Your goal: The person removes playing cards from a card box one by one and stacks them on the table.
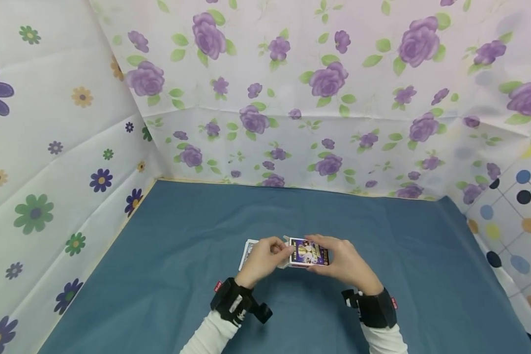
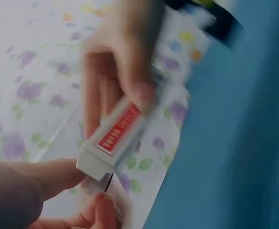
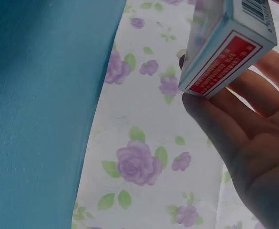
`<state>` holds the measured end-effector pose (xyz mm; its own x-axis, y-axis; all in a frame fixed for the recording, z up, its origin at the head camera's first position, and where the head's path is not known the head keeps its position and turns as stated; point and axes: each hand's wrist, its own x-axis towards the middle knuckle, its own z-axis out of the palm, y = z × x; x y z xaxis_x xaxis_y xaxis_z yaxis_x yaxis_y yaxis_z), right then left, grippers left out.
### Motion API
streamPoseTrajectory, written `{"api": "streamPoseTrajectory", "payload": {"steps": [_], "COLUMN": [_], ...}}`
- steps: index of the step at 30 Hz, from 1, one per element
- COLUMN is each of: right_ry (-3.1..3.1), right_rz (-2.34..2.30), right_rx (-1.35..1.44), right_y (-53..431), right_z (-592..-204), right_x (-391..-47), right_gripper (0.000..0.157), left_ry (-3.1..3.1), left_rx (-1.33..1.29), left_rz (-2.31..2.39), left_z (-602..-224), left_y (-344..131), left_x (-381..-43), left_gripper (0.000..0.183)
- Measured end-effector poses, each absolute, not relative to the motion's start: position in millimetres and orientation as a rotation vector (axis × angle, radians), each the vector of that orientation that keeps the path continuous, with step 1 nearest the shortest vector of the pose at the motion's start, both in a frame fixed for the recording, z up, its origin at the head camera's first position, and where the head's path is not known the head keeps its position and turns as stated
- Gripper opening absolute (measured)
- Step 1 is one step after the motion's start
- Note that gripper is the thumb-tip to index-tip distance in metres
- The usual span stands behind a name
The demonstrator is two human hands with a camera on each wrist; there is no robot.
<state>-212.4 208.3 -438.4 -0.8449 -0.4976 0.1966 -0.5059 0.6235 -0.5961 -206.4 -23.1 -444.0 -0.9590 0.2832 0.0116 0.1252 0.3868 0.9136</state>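
The person's right grip point(image 1: 342, 258) is drawn in around a small box point(image 1: 310, 253), thumb along the near long edge and fingers along the far one. The left grip point(image 1: 265, 258) is nearly closed, pinching at the box's left end; what exactly lies between its fingertips is hard to tell, as the left wrist view is blurred there. The box is between the 2 hands, lifted above the desk point(image 1: 168, 236) near its front middle.

The left fingertips stand in front of that end and hide part of it, while white flaps point(image 2: 94, 164) jut out beside them. The left hand also covers much of a light, patterned flat item point(image 1: 247, 250) lying on the desk just beyond it. Each wrist wears 1 black strap, the left one point(image 1: 232, 300) with a dark piece sticking out; white sleeves point(image 1: 210, 337) follow.

Blue cloth covers the desk. Behind it hangs a sheet with purple roses point(image 1: 292, 73), with a daisy-print sheet point(image 1: 48, 162) at left and a dotted one point(image 1: 509, 221) at right.

The box's top is purple with a gold, cup-like picture and a dark border; a narrow white side carries a red panel point(image 2: 120, 126) with small lettering, and another face a barcode point(image 3: 257, 9).
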Motion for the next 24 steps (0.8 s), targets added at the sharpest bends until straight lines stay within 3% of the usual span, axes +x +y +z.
{"api": "streamPoseTrajectory", "payload": {"steps": [6,24], "right_ry": [-2.784,-2.834], "right_rz": [1.128,1.164], "right_rx": [0.877,0.879], "right_y": [209,205], "right_z": [-433,-445], "right_x": [-210,-216], "right_gripper": [0.065,0.068], "left_ry": [2.161,2.202], "left_rx": [0.283,0.298], "left_rz": [1.748,1.693], "left_z": [-452,-445], "left_y": [-34,-42], "left_x": [-218,-213], "left_gripper": [0.027,0.022]}}
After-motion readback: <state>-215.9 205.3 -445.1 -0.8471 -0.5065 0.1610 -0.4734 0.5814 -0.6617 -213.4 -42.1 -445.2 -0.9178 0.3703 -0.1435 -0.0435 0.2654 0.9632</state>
